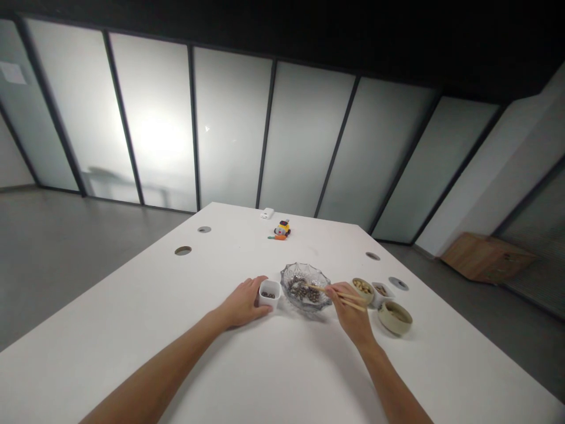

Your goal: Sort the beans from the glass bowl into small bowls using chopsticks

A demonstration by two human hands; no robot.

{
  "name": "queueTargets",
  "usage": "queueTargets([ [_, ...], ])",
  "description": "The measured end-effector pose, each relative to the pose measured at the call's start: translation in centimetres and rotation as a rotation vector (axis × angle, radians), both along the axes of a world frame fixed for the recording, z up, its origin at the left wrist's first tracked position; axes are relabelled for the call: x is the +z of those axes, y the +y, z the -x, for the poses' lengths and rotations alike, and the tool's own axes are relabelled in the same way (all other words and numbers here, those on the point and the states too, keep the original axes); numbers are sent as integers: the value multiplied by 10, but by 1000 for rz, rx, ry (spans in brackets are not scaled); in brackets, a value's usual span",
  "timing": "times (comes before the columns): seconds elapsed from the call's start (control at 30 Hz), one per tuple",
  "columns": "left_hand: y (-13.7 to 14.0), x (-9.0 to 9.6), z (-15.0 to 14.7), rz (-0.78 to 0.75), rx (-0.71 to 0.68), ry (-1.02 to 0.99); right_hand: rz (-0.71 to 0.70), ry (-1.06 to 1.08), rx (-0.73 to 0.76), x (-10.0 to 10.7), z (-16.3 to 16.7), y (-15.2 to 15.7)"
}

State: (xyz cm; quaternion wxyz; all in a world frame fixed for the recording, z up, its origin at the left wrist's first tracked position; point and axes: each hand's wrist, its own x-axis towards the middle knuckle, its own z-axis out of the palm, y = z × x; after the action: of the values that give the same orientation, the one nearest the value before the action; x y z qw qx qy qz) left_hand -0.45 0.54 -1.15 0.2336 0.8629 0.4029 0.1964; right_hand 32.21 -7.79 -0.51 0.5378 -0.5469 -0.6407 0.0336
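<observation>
My left hand [245, 302] is curled around the side of a small white cup [269, 303] standing on the table. Several dark, bean-like pieces [268, 294] lie at the bottom of that cup. My right hand [349, 309] grips a pair of wooden chopsticks [324, 290], whose tips reach into a scalloped clear glass bowl [325, 277]. Dark, speckled seed-like pieces [312, 294] are heaped in the bowl. Whether the chopstick tips pinch a piece is too small to tell. The glass bowl sits just right of the white cup.
Right of my right hand stand a bowl of pale nuts [362, 291], a white cup with brown pieces [382, 292] and a greenish ceramic bowl [395, 319]. Farther back on the white table [229, 253] are a yellow toy vehicle [282, 228], an orange carrot-shaped item [278, 238] and a white device [267, 213].
</observation>
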Motion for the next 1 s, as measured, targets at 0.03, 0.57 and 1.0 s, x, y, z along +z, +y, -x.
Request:
queueTargets([
  [0.03,0,0,0,2,-1,0,2,-3,6,0,0,0],
  [0.57,-1,6,-1,3,9,32,-52,40,71,-4,3,2],
  [1.0,4,-2,-2,-22,6,2,-97,3,32,-8,0,6],
])
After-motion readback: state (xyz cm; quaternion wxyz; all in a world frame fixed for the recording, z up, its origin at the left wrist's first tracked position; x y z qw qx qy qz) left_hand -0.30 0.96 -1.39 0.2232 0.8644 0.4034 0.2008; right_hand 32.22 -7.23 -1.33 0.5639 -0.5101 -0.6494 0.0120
